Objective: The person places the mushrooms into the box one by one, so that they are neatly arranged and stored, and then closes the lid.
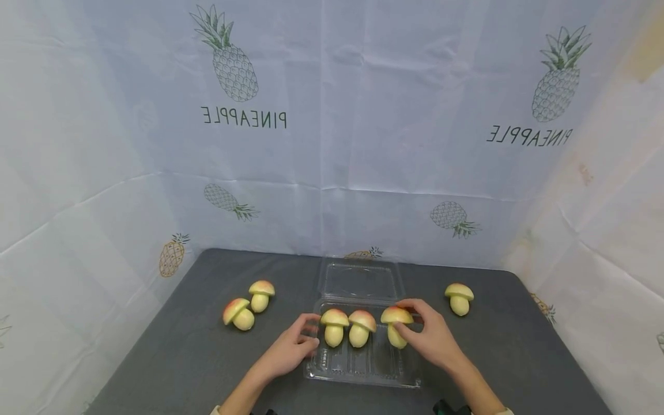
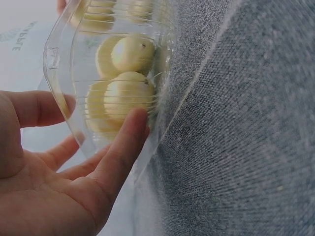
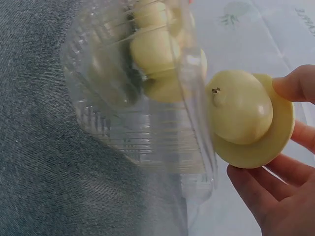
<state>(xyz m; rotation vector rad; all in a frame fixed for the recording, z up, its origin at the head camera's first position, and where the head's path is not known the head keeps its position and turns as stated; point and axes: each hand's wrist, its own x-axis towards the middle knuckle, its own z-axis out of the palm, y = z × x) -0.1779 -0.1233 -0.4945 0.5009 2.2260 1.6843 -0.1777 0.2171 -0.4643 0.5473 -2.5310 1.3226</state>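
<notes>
My right hand (image 1: 427, 334) pinches a toy mushroom (image 1: 396, 317) by its red-and-yellow cap, with the pale stem pointing toward me. In the right wrist view this mushroom (image 3: 241, 110) is just above the rim of a clear plastic box (image 3: 142, 132). Thumb and fingers of my left hand (image 1: 290, 346) hold the left edge of the box (image 1: 358, 377). Two more mushrooms, one at the left (image 1: 334, 328) and one beside it (image 1: 360, 329), lie side by side in the box. The left wrist view shows their stems through the ribbed wall (image 2: 130, 93).
The box's hinged lid (image 1: 360, 279) lies folded back behind it. Two mushrooms (image 1: 260, 295) (image 1: 238, 314) lie on the dark table (image 1: 171, 351) to the left, and one mushroom (image 1: 459, 298) to the right. A pineapple-print curtain (image 1: 363, 144) surrounds the table.
</notes>
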